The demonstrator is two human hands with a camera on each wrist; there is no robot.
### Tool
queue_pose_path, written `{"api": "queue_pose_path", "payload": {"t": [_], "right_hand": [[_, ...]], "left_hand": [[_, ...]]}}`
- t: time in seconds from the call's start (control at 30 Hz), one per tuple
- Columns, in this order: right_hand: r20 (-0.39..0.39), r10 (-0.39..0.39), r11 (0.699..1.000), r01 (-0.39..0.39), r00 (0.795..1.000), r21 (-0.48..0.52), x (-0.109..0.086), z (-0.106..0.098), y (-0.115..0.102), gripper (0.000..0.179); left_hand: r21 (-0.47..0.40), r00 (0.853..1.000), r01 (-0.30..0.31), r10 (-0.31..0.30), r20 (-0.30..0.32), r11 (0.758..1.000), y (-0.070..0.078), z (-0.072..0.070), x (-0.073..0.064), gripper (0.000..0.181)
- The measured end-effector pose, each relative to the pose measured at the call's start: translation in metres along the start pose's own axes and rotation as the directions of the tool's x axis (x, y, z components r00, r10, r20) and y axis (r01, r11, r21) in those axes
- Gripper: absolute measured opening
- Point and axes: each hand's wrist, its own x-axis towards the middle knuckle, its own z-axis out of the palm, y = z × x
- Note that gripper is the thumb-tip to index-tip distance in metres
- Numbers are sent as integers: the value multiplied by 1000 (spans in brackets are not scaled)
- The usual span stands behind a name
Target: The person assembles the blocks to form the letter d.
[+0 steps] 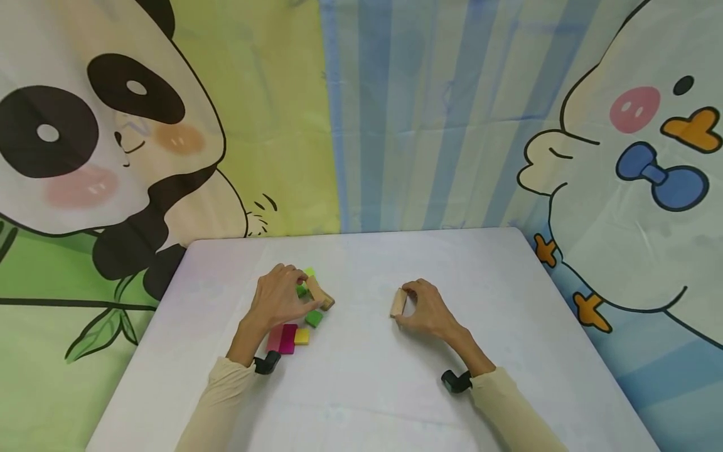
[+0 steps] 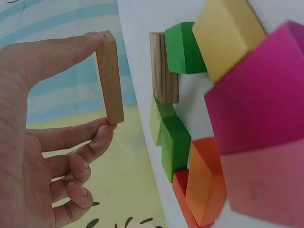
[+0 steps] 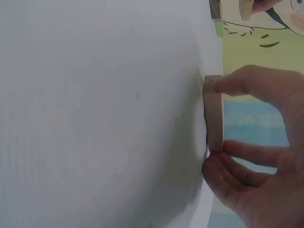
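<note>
My left hand pinches a plain wooden block by its two ends, thumb on one and fingertips on the other. It holds the block above the table, over a group of coloured blocks. Beneath it lies a striped wooden block, beside a green block. My right hand grips a second plain wooden block, likewise end to end between thumb and fingers. That block is at the table surface; whether it touches I cannot tell.
Close by the left hand are magenta, pink and yellow blocks. The left wrist view also shows orange, red and light green blocks. A printed curtain hangs behind the white table.
</note>
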Motion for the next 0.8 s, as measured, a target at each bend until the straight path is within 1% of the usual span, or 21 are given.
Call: {"api": "queue_pose_path", "payload": {"t": [0.17, 0.23, 0.47, 0.63, 0.8], "right_hand": [[108, -56, 998, 53, 993, 29, 2, -14, 10, 65], [137, -73, 997, 67, 988, 43, 3, -20, 15, 66], [161, -105, 993, 96, 981, 65, 6, -28, 35, 65], [181, -142, 987, 127, 973, 95, 8, -30, 42, 64], [177, -149, 987, 134, 973, 94, 9, -32, 43, 64]], "left_hand": [[-21, 999, -20, 21, 26, 1000, 10, 7, 14, 68], [-33, 999, -27, 28, 37, 999, 15, 12, 20, 68], [-47, 995, -45, 49, 85, 998, 40, 28, 44, 68], [-63, 990, -63, 70, 121, 996, 54, 37, 59, 69], [-56, 985, -84, 91, 147, 995, 62, 45, 73, 69]]}}
